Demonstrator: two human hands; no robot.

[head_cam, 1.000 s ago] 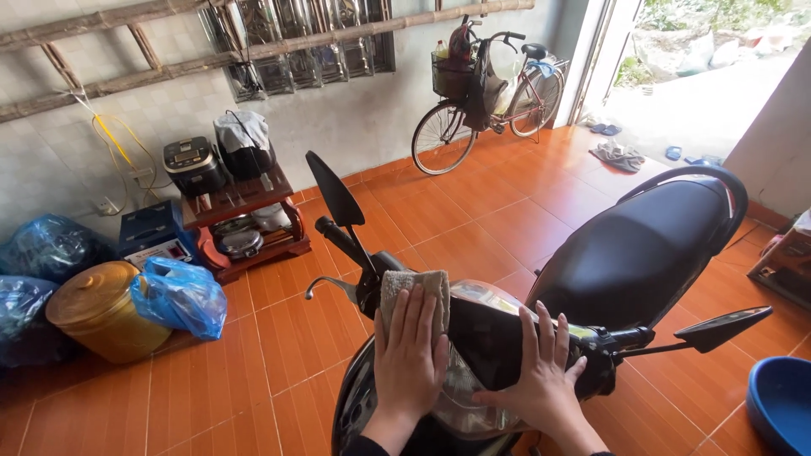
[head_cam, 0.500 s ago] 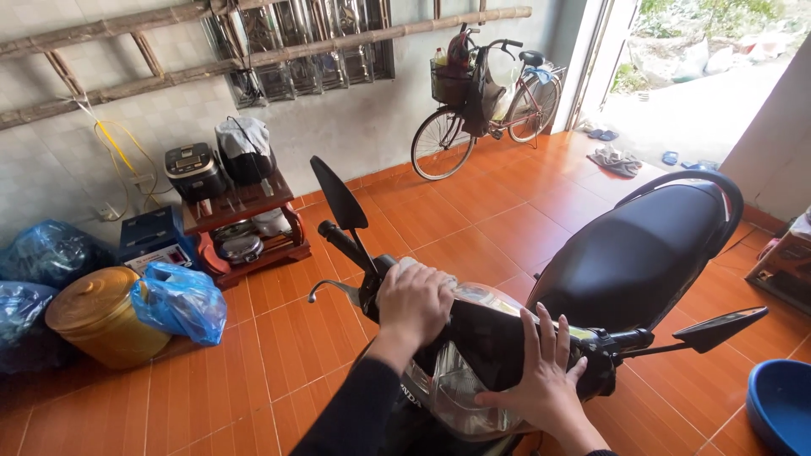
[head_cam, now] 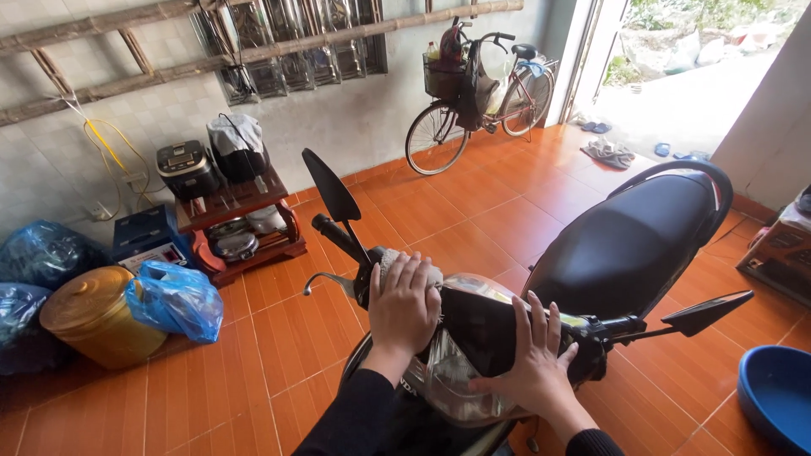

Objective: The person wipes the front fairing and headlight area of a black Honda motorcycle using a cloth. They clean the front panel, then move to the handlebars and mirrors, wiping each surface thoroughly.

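Observation:
A black motor scooter [head_cam: 625, 245] stands on the orange tiled floor, its handlebars and headlight [head_cam: 460, 384] right below me. My left hand [head_cam: 404, 306] presses a beige cloth [head_cam: 414, 268] onto the left end of the handlebar, by the left mirror stem [head_cam: 334, 192]. My right hand [head_cam: 532, 363] lies flat, fingers spread, on the dark front cover above the headlight. The right mirror [head_cam: 705, 311] sticks out to the right.
A bicycle [head_cam: 477, 84] leans on the back wall near the open doorway. A low wooden shelf [head_cam: 241, 228] holds cookers and pots. A yellow lidded bucket [head_cam: 97, 317] and blue plastic bags [head_cam: 173, 300] sit at left. A blue basin [head_cam: 777, 397] is at lower right.
My left hand has slid with the cloth from the middle of the front cover out to the left end of the handlebar. My right hand has stayed on the cover.

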